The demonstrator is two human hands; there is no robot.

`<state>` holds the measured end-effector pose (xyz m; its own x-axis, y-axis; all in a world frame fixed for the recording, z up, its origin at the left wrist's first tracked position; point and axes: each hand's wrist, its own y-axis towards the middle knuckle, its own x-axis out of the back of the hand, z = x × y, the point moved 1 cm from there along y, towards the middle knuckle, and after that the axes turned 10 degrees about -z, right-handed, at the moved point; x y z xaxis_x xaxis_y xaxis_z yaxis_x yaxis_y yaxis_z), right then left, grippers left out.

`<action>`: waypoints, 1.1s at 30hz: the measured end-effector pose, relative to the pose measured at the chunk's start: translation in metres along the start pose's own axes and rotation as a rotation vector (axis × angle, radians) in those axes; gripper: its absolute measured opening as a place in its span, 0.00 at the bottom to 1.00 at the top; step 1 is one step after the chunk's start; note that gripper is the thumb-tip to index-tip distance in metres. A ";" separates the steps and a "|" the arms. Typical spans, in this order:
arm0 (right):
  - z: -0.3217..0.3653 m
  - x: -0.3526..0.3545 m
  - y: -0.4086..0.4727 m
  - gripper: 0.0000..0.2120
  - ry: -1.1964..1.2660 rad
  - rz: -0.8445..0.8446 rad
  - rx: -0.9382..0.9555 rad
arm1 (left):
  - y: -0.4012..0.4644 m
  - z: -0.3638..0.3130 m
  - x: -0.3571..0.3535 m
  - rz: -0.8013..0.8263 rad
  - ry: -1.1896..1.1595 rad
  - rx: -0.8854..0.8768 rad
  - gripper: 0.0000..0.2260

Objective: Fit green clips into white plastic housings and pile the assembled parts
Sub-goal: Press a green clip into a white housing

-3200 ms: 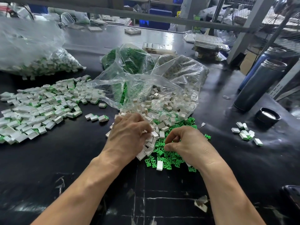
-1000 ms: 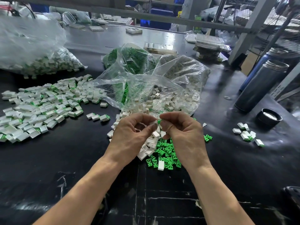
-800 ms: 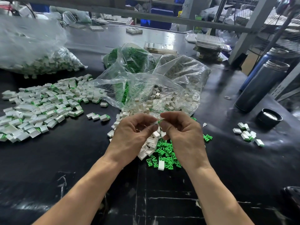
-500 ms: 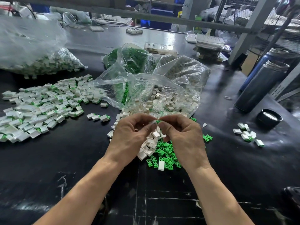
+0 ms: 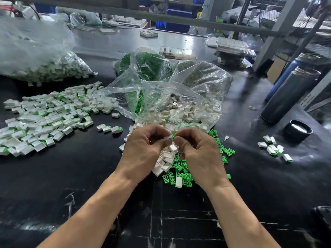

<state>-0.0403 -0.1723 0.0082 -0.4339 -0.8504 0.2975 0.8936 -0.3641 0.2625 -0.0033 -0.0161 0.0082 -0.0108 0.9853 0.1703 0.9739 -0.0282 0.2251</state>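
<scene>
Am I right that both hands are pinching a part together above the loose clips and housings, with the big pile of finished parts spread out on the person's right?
Not quite. The head view shows the big pile of finished parts on the person's left; only a small cluster lies on the right. The rest holds: the left hand and right hand pinch a part together above the loose clips and housings.

Both forearms are bare from the frame's lower edge to the wrists, with no sleeve in view. The left hand [image 5: 143, 151] and right hand [image 5: 198, 153] are bare too: no gloves, rings, watch or wristband.
</scene>
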 end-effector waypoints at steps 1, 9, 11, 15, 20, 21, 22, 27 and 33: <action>0.000 0.000 -0.001 0.07 -0.028 -0.010 0.016 | 0.000 0.000 0.000 -0.007 0.020 -0.006 0.06; 0.004 -0.003 -0.004 0.05 -0.134 -0.057 0.140 | 0.002 0.001 0.000 -0.021 0.106 -0.006 0.09; 0.004 -0.004 -0.004 0.05 -0.147 -0.061 0.161 | 0.003 0.001 0.000 -0.014 0.109 -0.005 0.10; 0.002 -0.006 -0.003 0.05 -0.172 -0.056 0.195 | 0.004 0.002 0.001 -0.002 0.138 -0.020 0.11; 0.001 -0.006 -0.003 0.05 -0.168 -0.038 0.179 | 0.005 0.004 0.002 -0.002 0.155 -0.046 0.13; 0.002 -0.006 -0.003 0.05 -0.163 -0.037 0.172 | 0.005 0.004 0.002 -0.002 0.159 -0.050 0.13; 0.001 -0.006 -0.003 0.05 -0.160 -0.036 0.166 | 0.005 0.004 0.001 -0.002 0.164 -0.054 0.13; 0.000 -0.007 -0.003 0.05 -0.167 -0.033 0.154 | 0.003 0.001 0.000 -0.021 0.229 -0.086 0.14; -0.002 -0.008 -0.004 0.10 0.059 -0.060 -0.014 | 0.002 -0.001 -0.001 -0.017 0.070 0.012 0.12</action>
<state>-0.0403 -0.1645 0.0025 -0.4797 -0.8476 0.2268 0.8679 -0.4203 0.2649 -0.0021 -0.0171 0.0098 -0.0425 0.9713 0.2339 0.9762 -0.0095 0.2166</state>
